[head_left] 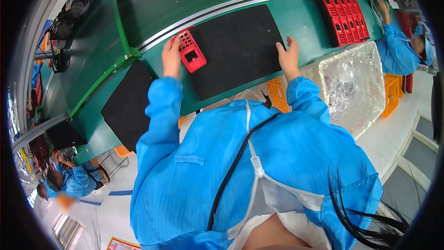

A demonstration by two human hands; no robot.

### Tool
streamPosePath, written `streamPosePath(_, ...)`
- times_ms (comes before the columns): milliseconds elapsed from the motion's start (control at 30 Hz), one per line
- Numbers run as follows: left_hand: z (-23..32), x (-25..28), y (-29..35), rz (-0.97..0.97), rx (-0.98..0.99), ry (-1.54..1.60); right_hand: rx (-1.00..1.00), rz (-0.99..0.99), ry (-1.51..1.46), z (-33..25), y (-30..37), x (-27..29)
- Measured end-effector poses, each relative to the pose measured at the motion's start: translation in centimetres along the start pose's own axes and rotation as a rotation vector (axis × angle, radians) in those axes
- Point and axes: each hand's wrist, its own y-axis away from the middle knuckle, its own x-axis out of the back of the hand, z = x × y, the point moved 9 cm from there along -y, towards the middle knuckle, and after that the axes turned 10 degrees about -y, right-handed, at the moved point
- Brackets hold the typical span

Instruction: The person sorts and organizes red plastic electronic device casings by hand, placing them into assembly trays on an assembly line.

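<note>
Over the black mat's (pixel 240 46) nine-o'clock edge, a red housing (pixel 193 46) in the left hand (pixel 171 58)

Taking the mat's middle as clock centre, a pale floor (pixel 118 199) shows at seven o'clock, one co-worker (pixel 400 48) in blue at three, another co-worker (pixel 78 180) at eight. The green tabletop (pixel 300 14) looks hard and smooth; the mat, dull and probably grippy, should spare plastic from scuffs. Between three and four o'clock a clear-lined crate (pixel 373 97) stands beside the tabletop; between two and three sits a block of similar red pieces (pixel 344 18) in rows.

The right hand (pixel 289 58), at three o'clock by the mat's edge, is empty, thumb and fingers spread wide. The left fingers hold the housing by its long nine-o'clock side; the angle hides the underside grip, so whether it rests or hovers I cannot tell. It looks like light, stiff, slightly slippery plastic, the thin bars between cutouts likely fragile. Best taken by the solid long sides.
</note>
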Motion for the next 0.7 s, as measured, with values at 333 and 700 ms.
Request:
streamPosePath(333,-2.6,1.7,-3.7,0.29,-0.139,-0.13,-0.088,0.351,0.047,1.0,9.5,13.0)
streamPosePath(700,0.8,-1.0,7.8,-0.057,0.255,0.222,-0.233,0.313,-0.021,3.0,15.1,11.5)
